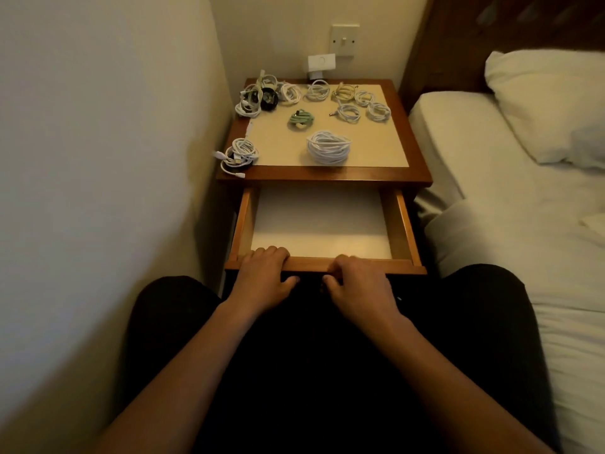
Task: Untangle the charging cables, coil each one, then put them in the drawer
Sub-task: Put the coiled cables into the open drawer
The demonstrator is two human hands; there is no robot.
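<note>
A: Head view. Left hand [265,273] first?

B: Clamped on the front rail of the drawer [401,221], with fingers [268,252] curled close together over the top and thumb tucked beneath.

A: And the right hand [358,280]?

B: Same grip on the same rail, just beside the left, with bent fingers [343,260] pressed together and thumb under.

A: Drawer itself?

B: Pulled out. Smooth orange-brown wood, pale flat floor.

A: Cables [348,113]?

B: Up on the table [327,173], across its cream inlay. Round coils, mostly white. Thick white coil [328,147] nearest the front, green coil [302,118] behind, black coil [269,98] far left, loose white loops [240,154] overhanging the left edge.
</note>
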